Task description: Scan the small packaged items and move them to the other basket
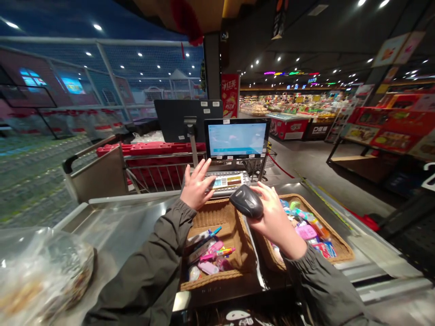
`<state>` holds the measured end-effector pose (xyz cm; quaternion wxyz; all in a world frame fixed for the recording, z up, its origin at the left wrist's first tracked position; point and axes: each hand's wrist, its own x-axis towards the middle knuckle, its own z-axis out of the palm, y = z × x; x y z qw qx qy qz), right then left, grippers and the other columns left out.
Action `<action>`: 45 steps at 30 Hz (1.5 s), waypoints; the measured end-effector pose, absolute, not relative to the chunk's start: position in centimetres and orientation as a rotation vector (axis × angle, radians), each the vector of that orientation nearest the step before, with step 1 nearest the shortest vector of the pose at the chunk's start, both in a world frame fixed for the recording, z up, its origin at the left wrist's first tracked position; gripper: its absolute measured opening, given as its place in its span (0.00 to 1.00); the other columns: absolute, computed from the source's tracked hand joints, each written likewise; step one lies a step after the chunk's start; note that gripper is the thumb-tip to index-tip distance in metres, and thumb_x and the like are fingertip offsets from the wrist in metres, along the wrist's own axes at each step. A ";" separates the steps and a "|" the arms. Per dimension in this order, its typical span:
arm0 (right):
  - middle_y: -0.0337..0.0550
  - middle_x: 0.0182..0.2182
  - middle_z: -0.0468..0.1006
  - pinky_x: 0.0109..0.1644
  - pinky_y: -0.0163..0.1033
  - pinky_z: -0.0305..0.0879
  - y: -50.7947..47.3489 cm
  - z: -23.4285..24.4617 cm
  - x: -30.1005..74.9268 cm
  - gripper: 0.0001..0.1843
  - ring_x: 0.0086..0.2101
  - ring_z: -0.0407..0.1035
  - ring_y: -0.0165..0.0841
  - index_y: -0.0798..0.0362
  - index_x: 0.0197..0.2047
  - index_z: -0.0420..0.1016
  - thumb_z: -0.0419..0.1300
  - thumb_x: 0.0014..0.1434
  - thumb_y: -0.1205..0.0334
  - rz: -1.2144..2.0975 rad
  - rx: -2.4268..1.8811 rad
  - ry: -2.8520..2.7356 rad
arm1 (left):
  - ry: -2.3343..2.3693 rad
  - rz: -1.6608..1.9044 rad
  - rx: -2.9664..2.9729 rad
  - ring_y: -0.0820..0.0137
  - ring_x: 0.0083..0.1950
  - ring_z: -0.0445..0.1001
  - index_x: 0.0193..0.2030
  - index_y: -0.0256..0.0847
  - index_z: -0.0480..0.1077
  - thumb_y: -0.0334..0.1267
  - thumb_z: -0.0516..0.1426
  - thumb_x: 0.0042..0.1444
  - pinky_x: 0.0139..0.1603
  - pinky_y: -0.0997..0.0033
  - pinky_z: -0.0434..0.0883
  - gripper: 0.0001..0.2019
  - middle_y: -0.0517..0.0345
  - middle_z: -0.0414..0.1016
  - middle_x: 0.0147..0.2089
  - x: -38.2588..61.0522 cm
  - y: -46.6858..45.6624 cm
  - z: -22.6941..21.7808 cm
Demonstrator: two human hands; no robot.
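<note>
Gripping black scanner (247, 202), right fingers (266, 192) curled round right side; left fingers (200, 170) spread near printed card (231, 180).

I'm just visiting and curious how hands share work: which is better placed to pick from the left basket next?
Probably the left hand: it looks empty and open, close to the left basket. The right hand holds a black scanner-like device.

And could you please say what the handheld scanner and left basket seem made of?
Handheld scanner: probably plastic, smooth and semi-glossy, from the soft highlights on its black shell.
Left basket: looks like wicker, matt tan, from its visible weave, though possibly synthetic.
</note>
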<state>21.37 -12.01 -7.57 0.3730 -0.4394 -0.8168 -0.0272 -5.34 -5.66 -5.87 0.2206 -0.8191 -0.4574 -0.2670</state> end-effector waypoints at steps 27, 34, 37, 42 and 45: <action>0.54 0.53 0.74 0.65 0.69 0.52 -13.2 -9.9 21.3 0.25 0.62 0.58 0.56 0.52 0.51 0.70 0.63 0.48 0.60 0.024 -1.182 -2.125 | -1.399 -0.586 -2.492 0.52 0.74 0.51 0.47 0.41 0.74 0.39 0.61 0.54 0.71 0.35 0.39 0.14 0.41 0.50 0.74 -8.0 -7.8 -11.8; 0.55 0.51 0.74 0.63 0.67 0.56 -12.8 -11.9 21.8 0.24 0.60 0.61 0.56 0.53 0.50 0.71 0.64 0.47 0.59 0.086 -1.219 -2.124 | -1.450 -0.254 -2.751 0.51 0.73 0.54 0.42 0.40 0.75 0.38 0.62 0.50 0.70 0.32 0.41 0.12 0.41 0.52 0.74 -7.6 -8.8 -16.6; 0.56 0.51 0.74 0.63 0.68 0.55 -12.6 -12.2 22.0 0.26 0.60 0.61 0.56 0.54 0.50 0.71 0.63 0.47 0.59 0.109 -1.235 -2.117 | -1.480 -0.085 -2.849 0.50 0.72 0.56 0.41 0.39 0.76 0.38 0.63 0.48 0.70 0.32 0.41 0.12 0.42 0.54 0.73 -7.5 -9.0 -18.6; 0.55 0.51 0.75 0.63 0.68 0.55 -12.4 -12.4 22.4 0.26 0.60 0.61 0.56 0.54 0.51 0.71 0.64 0.47 0.59 0.120 -1.247 -2.155 | -1.513 0.165 -2.965 0.48 0.70 0.59 0.45 0.41 0.77 0.40 0.64 0.46 0.70 0.32 0.40 0.18 0.43 0.60 0.70 -7.2 -9.2 -21.5; 0.54 0.51 0.75 0.63 0.68 0.54 -12.5 -12.7 22.5 0.23 0.59 0.63 0.56 0.53 0.49 0.73 0.64 0.48 0.59 0.142 -1.237 -2.208 | -1.579 0.400 -2.989 0.47 0.69 0.60 0.48 0.42 0.76 0.41 0.67 0.44 0.69 0.31 0.41 0.22 0.42 0.64 0.68 -7.5 -9.5 -22.8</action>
